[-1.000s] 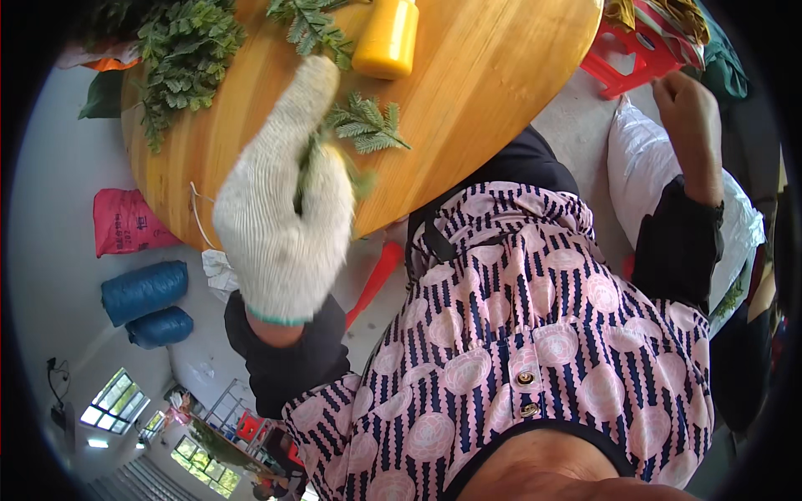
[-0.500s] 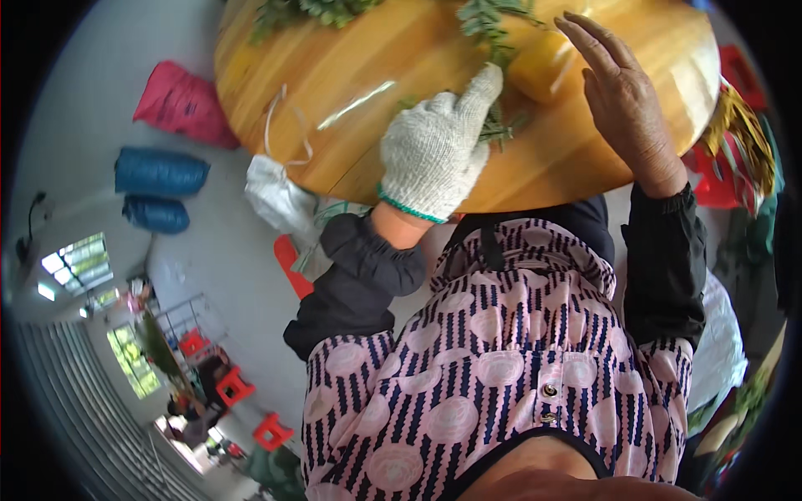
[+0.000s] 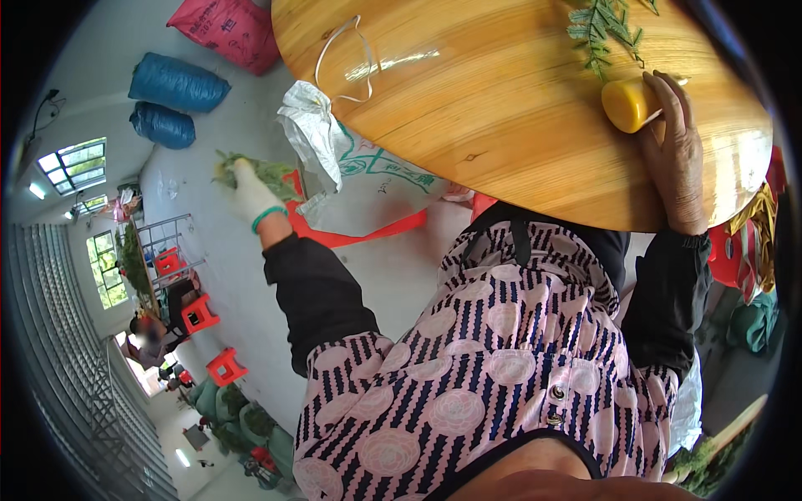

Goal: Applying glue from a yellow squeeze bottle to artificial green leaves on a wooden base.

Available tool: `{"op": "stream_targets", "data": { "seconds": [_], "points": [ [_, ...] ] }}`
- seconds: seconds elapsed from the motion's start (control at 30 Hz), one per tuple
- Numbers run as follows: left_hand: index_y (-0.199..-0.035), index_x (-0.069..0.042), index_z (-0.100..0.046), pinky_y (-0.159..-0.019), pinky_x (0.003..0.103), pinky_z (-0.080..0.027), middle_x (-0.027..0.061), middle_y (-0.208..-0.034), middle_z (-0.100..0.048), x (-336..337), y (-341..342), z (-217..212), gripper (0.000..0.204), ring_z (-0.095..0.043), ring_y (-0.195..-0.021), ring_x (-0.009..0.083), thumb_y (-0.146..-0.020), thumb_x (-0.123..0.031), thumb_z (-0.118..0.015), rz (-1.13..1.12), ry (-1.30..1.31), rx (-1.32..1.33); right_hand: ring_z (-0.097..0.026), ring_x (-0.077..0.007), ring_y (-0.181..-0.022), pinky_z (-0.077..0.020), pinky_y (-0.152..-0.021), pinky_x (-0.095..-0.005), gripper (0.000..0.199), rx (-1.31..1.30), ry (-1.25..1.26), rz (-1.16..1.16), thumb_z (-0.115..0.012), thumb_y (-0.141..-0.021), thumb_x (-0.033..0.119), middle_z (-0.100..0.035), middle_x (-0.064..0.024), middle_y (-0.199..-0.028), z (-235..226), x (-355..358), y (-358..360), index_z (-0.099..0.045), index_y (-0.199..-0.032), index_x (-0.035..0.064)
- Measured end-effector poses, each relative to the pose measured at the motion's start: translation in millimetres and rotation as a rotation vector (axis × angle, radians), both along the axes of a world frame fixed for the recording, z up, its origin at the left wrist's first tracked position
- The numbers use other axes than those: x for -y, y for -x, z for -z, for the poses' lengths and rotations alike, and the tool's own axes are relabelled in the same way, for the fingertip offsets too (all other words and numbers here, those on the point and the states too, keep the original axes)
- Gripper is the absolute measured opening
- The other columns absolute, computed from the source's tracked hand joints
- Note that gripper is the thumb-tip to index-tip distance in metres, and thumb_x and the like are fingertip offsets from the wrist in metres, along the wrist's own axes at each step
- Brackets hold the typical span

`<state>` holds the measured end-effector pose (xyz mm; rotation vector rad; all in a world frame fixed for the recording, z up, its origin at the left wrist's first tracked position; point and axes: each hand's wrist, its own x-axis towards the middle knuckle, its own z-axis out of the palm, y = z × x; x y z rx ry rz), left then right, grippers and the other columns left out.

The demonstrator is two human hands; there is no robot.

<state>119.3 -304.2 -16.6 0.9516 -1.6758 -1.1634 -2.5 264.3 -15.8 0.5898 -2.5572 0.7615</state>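
My left hand (image 3: 255, 194), in a white knitted glove with a green cuff, is stretched out to the left past the table edge. Its fingers are closed on a green leafy sprig (image 3: 272, 174), partly hidden by the glove. On the round wooden table, my bare right hand (image 3: 678, 159) curls its fingers over the right end of a short yellow cylinder (image 3: 625, 106) lying on its side. Just beyond the cylinder lies another green sprig (image 3: 595, 35) with small narrow leaves.
The wooden table (image 3: 468, 108) spans the upper right. A white sack (image 3: 368, 188) with a white cord hangs by its left edge, over something red. Blue bundles (image 3: 177, 83) and a pink sack (image 3: 230, 32) lie on the floor leftward. Red stools (image 3: 200, 315) and a person (image 3: 153, 351) are farther off.
My left hand has swung from the tabletop to the left beyond its edge, with a sprig in it. My right hand has come down onto the yellow cylinder. The view has shifted.
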Motion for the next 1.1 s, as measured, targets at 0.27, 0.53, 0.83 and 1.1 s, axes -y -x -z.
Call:
{"op": "stream_targets", "data": {
  "seconds": [0.27,0.53,0.83,1.1],
  "points": [
    [-0.126,0.006,-0.065,-0.094,0.038,-0.051,0.015,-0.119,-0.07,157,-6,190,0.037,-0.065,-0.104,0.0239,-0.094,-0.013,-0.066,0.387,-0.143,0.544,-0.062,-0.0282,-0.123,-0.0516,-0.103,-0.0366,0.061,-0.319,0.203,0.096,-0.079,-0.08,0.001,-0.061,-0.0163,-0.137,-25,-9,-13,-0.055,-0.137,0.0008],
    [-0.13,0.009,-0.064,-0.107,0.041,-0.047,0.024,-0.132,-0.067,-92,53,-74,0.037,-0.066,-0.12,0.0336,-0.102,-0.014,-0.058,0.187,0.926,0.361,-0.057,-0.0145,-0.081,-0.046,-0.077,-0.0317,0.019,0.034,1.525,-0.212,-0.059,-0.101,0.011,-0.068,-0.009,-0.106,-35,-27,-7,-0.061,-0.116,-0.0007],
    [-0.122,-0.009,-0.073,-0.107,0.045,-0.045,0.0081,-0.121,-0.074,-318,193,-100,0.033,-0.068,-0.11,0.0299,-0.09,-0.006,-0.065,1.364,1.195,-0.122,-0.052,-0.0079,-0.061,-0.0433,-0.059,-0.0242,0.035,0.637,1.375,0.229,-0.066,-0.097,0.038,-0.061,-0.0022,-0.08,-33,-12,-1,-0.068,-0.099,0.0033],
    [-0.125,-0.024,-0.071,-0.115,0.064,-0.032,0.0026,-0.104,-0.073,-382,248,-59,0.047,-0.063,-0.107,0.0283,-0.083,-0.006,-0.067,1.435,1.639,0.262,-0.05,-0.0077,-0.055,-0.0411,-0.047,-0.0213,0.042,1.181,1.98,0.142,-0.067,-0.097,0.039,-0.062,-0.0085,-0.079,-52,3,21,-0.06,-0.1,-0.0028]
  ]
}}
